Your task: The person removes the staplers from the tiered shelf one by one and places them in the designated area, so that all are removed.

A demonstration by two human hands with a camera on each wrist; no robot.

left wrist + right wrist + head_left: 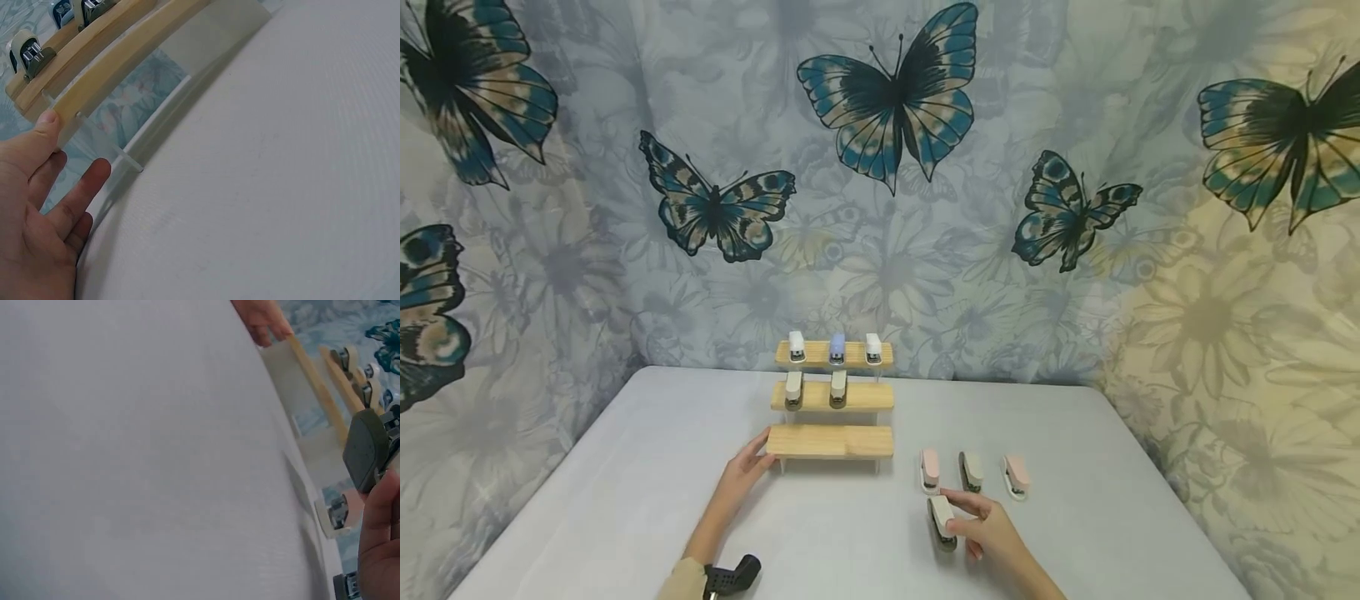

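A three-tier wooden shelf (831, 442) stands mid-table. Its top tier carries three small staplers (836, 348), the middle tier two (838, 388), and the bottom tier is bare. My left hand (758, 457) rests with straight fingers at the bottom tier's left end; the thumb (47, 120) touches the plank (125, 56). My right hand (958, 517) pinches a grey-green stapler (942, 522) lying on the table in front of the shelf; the same stapler (365, 450) shows above my fingers (378, 537) in the right wrist view.
Three more staplers lie in a row right of the shelf: pink (929, 469), green-grey (972, 471), pink (1017, 477). A grey cloth (625, 500) covers the table. A butterfly-print curtain (887, 108) hangs behind. A black wrist mount (733, 575) sits on my left arm.
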